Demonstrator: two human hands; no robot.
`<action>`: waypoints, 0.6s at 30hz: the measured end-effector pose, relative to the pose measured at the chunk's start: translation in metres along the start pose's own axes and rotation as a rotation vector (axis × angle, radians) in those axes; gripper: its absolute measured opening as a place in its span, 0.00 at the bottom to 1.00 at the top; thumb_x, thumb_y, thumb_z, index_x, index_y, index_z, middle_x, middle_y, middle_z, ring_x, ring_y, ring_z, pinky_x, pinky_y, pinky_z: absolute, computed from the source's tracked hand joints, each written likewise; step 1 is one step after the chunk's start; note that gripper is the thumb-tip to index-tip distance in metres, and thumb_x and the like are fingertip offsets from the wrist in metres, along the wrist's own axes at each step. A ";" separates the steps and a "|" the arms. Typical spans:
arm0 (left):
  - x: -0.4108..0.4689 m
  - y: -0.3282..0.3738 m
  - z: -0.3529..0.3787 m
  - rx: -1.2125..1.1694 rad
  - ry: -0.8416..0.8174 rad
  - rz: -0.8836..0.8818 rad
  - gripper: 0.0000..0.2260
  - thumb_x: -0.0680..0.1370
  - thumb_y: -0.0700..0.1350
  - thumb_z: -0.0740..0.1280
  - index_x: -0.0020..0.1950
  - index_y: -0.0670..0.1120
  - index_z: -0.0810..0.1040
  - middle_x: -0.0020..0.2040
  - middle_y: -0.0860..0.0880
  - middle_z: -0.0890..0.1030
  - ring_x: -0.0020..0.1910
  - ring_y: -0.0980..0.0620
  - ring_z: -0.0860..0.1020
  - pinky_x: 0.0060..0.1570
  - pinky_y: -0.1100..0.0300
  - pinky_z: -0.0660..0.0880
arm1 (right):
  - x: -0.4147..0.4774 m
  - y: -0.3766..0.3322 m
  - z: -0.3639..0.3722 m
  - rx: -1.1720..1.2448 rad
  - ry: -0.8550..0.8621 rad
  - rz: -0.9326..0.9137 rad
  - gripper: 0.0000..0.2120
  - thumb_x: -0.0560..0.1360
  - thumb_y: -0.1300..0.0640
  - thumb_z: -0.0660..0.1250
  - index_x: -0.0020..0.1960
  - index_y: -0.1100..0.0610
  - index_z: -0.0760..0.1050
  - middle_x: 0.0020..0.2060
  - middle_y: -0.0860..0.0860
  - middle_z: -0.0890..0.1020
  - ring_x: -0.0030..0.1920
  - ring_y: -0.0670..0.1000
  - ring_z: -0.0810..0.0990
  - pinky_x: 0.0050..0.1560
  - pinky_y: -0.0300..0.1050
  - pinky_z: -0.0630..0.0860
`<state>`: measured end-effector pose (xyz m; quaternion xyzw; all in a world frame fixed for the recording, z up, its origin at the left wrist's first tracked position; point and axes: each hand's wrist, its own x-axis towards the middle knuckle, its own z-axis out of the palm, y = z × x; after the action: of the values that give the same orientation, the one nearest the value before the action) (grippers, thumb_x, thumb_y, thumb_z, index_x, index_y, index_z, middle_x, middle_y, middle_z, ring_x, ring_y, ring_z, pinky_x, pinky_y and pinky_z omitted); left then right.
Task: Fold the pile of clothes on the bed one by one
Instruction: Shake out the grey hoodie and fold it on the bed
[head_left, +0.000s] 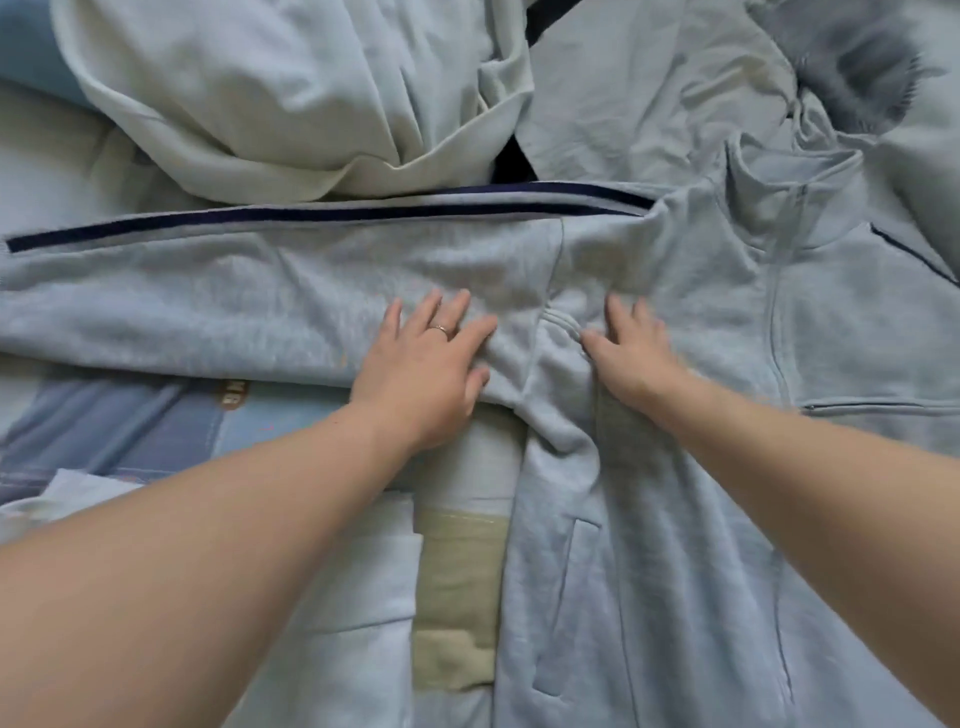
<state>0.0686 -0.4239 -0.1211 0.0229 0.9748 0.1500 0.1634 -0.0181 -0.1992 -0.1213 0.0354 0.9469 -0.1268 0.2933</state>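
Downward from the head camera, a grey zip jacket (675, 291) lies spread on the bed (130, 415), its navy-striped sleeve (208, 291) stretched left. The left hand (423, 364) and right hand (631, 353) press flat on it, fingers straight, gripping nothing. More clothes (260, 104) lie heaped behind.

No text, brand, number or sign can be read. The one candidate is a small tan patch (235, 393) bearing dark, block-like marks. It sits on the patchwork bed cover (130, 431), just below the lower edge of the grey jacket (182, 306) spread across the bed. The marks are too blurred to make out as letters or numerals
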 end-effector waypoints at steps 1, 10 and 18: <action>0.005 0.015 0.009 0.000 -0.002 -0.052 0.25 0.84 0.58 0.53 0.81 0.58 0.54 0.83 0.49 0.48 0.82 0.45 0.47 0.77 0.41 0.42 | -0.001 0.009 -0.001 0.006 -0.040 -0.124 0.29 0.83 0.46 0.56 0.82 0.45 0.51 0.82 0.51 0.49 0.81 0.58 0.47 0.78 0.63 0.50; 0.019 0.117 0.034 0.005 0.240 -0.073 0.28 0.82 0.59 0.55 0.82 0.56 0.55 0.83 0.48 0.48 0.82 0.44 0.45 0.77 0.42 0.41 | -0.009 0.170 -0.046 -0.208 0.241 -0.304 0.29 0.82 0.41 0.57 0.81 0.42 0.55 0.82 0.50 0.51 0.81 0.58 0.50 0.77 0.58 0.51; 0.024 0.199 0.071 0.072 -0.017 -0.236 0.32 0.83 0.57 0.56 0.83 0.55 0.44 0.83 0.49 0.42 0.82 0.45 0.41 0.77 0.40 0.40 | -0.026 0.311 -0.058 -0.321 0.017 0.069 0.33 0.83 0.38 0.48 0.82 0.46 0.39 0.82 0.46 0.39 0.81 0.55 0.40 0.79 0.63 0.44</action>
<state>0.0681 -0.2116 -0.1329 -0.0848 0.9741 0.0945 0.1872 0.0163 0.1161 -0.1288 0.0216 0.9557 0.0368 0.2912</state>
